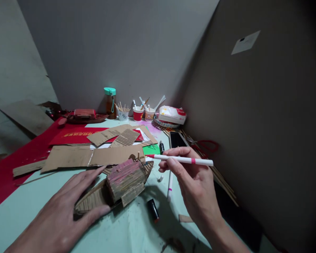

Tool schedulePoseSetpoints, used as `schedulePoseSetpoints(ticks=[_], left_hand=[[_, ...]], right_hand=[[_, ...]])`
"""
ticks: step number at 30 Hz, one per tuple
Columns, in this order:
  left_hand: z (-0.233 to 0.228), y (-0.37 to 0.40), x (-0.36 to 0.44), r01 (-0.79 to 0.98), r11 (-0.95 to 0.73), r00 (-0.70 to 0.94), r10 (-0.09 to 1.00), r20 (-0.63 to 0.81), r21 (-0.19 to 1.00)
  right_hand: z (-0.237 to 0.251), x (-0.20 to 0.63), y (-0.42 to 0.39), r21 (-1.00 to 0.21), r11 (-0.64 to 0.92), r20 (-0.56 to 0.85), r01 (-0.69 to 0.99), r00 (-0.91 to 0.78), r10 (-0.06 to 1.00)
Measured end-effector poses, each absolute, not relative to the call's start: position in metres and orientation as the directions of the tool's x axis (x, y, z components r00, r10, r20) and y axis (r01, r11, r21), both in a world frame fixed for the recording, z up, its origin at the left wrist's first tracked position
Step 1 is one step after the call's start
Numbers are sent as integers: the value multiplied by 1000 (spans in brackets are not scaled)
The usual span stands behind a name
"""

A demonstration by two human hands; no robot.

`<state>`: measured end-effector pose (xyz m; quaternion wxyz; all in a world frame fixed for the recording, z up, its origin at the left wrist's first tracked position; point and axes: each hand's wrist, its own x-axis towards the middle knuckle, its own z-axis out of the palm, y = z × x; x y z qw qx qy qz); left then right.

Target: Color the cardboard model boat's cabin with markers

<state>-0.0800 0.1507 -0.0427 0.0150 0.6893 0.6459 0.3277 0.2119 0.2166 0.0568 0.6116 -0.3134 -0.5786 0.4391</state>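
Note:
My left hand [68,207] spans the near end of a cardboard model boat [129,179], thumb on one side and fingers on the other. The boat lies on the pale green tabletop; pink colour covers part of its curved roof, and the rest is brown. Between the thumb and fingers of my right hand [192,175] is a white felt-tip pen [181,159] with a pink band. Its pinkish-red tip points left, over the boat's far end; whether it touches cannot be made out. A black cap [153,211] lies beside the boat.
Cardboard pieces [68,155] lie behind the boat. Along the back stand a bottle [111,105], a red cup [138,114] of pens and a wipes pack [172,114]. Another boat [85,116] rests back left. A phone [177,140] and red scissors [206,146] are at right.

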Motion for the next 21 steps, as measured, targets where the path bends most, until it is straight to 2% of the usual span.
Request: schedulePoseSetpoints(ticks=[3, 9, 16, 18, 21], left_hand=[[-46, 149, -72, 941, -197, 59, 896, 441, 274], [-39, 152, -56, 966, -226, 128, 842, 524, 126], [-50, 150, -55, 960, -249, 131, 807, 576, 130], [-51, 150, -53, 961, -246, 127, 802, 583, 130], [-50, 150, -50, 947, -258, 105, 810, 577, 191]], right_hand=[[63, 209, 220, -878, 462, 474, -129, -97, 875], [50, 195, 216, -745, 667, 661, -4, -139, 737], [39, 193, 210, -630, 774, 755, 60, -184, 629], [42, 197, 210, -609, 788, 761, 88, -216, 612], [42, 202, 211, -624, 773, 721, 113, -299, 625]])
